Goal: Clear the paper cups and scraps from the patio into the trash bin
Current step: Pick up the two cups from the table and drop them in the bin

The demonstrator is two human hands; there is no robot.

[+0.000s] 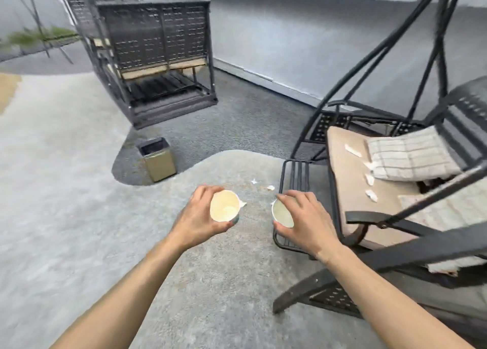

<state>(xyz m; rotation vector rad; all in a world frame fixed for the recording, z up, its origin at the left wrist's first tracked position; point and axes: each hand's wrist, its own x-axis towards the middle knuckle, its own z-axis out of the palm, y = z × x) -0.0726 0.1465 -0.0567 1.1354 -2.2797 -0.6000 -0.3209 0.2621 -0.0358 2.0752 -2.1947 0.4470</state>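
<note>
My left hand (199, 215) grips a paper cup (224, 209) with its open mouth turned toward me. My right hand (303, 214) grips a second paper cup (282, 213), also empty inside. Both hands are held above the light carpet. The gold trash bin (157, 158) with a black rim stands open on the floor ahead and to the left. White paper scraps lie on the floor (254, 182) (270, 188) just beyond the cups. Several more scraps (371, 195) (352, 150) lie on the beige seat cushion of the swing.
A black metal swing seat (369, 259) with a beige cushion and a checked pillow (408, 156) fills the right side. A dark metal cage-like rack (155, 56) stands behind the bin. A grey wall runs along the back.
</note>
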